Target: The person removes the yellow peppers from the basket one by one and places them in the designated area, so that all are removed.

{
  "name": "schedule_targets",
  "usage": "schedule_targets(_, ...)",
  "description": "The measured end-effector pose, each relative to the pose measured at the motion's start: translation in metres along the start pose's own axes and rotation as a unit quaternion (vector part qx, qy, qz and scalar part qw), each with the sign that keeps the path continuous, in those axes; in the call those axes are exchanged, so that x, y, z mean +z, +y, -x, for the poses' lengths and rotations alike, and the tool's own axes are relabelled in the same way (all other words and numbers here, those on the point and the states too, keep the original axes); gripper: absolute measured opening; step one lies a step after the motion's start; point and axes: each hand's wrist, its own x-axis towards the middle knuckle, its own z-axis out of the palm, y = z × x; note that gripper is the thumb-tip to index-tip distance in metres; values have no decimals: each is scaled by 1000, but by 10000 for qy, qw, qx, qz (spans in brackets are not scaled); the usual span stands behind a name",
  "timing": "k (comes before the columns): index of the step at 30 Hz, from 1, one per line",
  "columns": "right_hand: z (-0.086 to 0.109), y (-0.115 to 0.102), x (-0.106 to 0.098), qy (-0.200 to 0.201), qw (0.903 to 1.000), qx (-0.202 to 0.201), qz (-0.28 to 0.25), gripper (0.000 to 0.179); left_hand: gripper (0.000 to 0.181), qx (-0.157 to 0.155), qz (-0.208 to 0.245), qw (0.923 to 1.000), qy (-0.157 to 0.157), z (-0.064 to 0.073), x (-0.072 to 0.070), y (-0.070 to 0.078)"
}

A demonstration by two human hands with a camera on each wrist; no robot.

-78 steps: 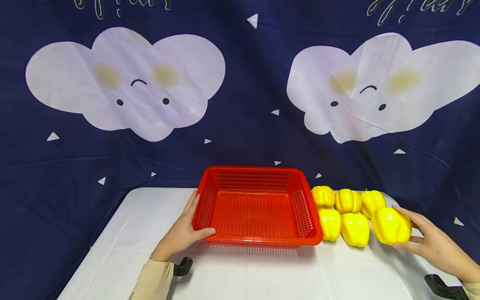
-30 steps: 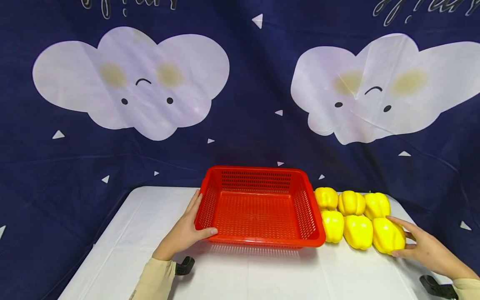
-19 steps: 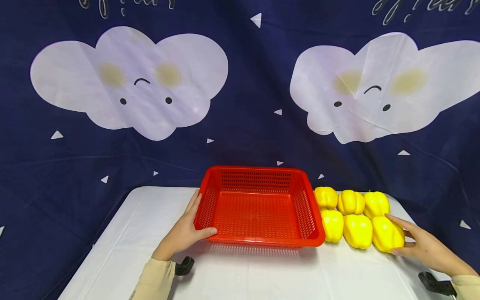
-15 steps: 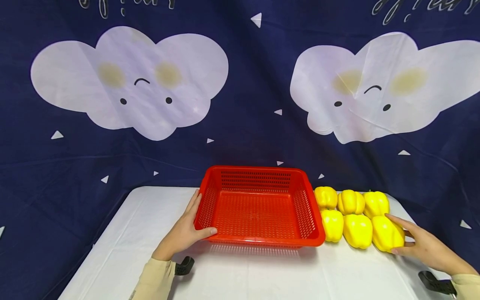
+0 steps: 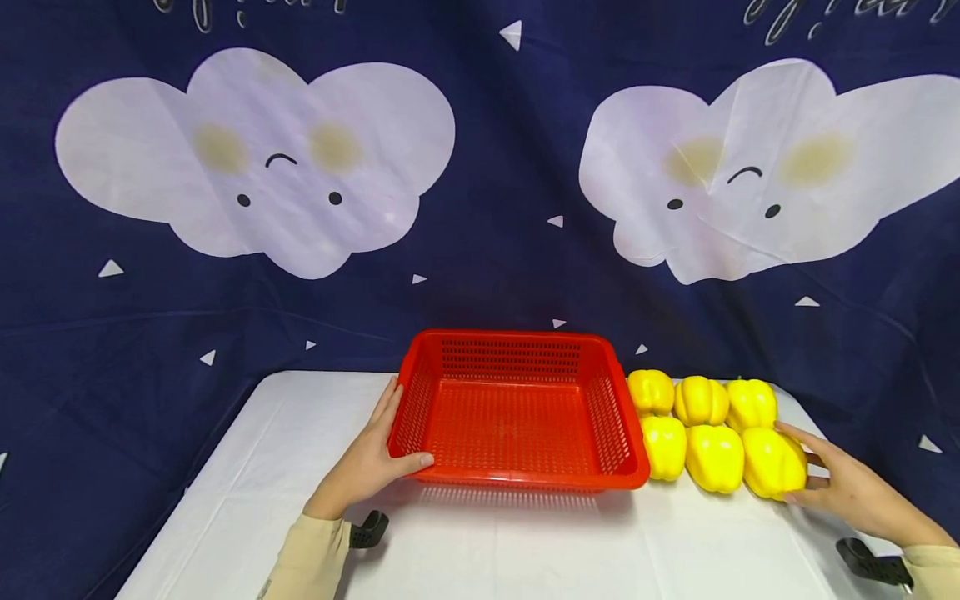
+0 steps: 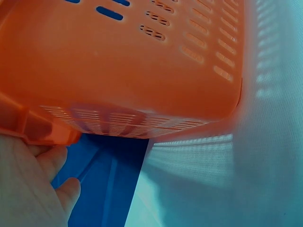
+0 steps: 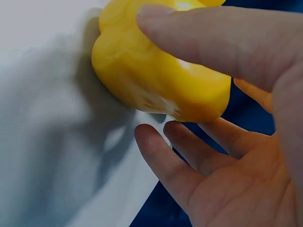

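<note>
My left hand [image 5: 365, 471] grips the left side of a red plastic basket [image 5: 525, 483]; the thumb lies over the near rim and the fingers run along the outer wall. In the left wrist view the fingertips [image 6: 57, 158] reach under the basket's lip. My right hand [image 5: 858, 487] holds a yellow bell pepper [image 5: 772, 464] at the right end of the near row, thumb on the near side and fingers on the far side. In the right wrist view the thumb lies across the pepper [image 7: 151, 71], while the lower fingertips stand a little apart from it.
Several more yellow bell peppers [image 5: 715, 458] stand in two rows right of the basket. White cloth covers the table [image 5: 525, 550]. A dark blue curtain [image 5: 510, 250] with cloud prints hangs behind. Black straps [image 5: 369, 529] sit on both wrists.
My right hand has lowered the bell pepper onto the table at the end of the near row, then shifted slightly to the right against it. The left hand has stayed on the basket.
</note>
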Motion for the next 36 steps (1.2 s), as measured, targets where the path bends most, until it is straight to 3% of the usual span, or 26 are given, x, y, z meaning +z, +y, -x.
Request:
schedule_targets(3, 2, -1, 0, 105, 9999, -76, 53, 110, 115, 6, 2, 10000, 5, -1, 0, 0)
schedule_targets(10, 10, -3, 3, 725, 9941, -743, 319, 105, 115, 30, -2, 10000, 7, 0, 0, 1)
schedule_targets(17, 8, -17, -3, 864, 9917, -665, 686, 102, 117, 49, -20, 10000, -22, 0, 1, 1)
schedule_targets(22, 9, -33, -1, 1056, 9871, -770, 926, 95, 113, 138, 38, 9999, -39, 1, 2, -1)
schedule_targets(31, 0, -76, 9, 1372, 9839, -916, 690, 83, 108, 39, 98, 9999, -7, 2, -7, 2)
schedule_targets(36, -3, -93, 16, 1832, 9727, -1296, 583, 75, 105, 31, -45, 10000, -38, 3, -18, 4)
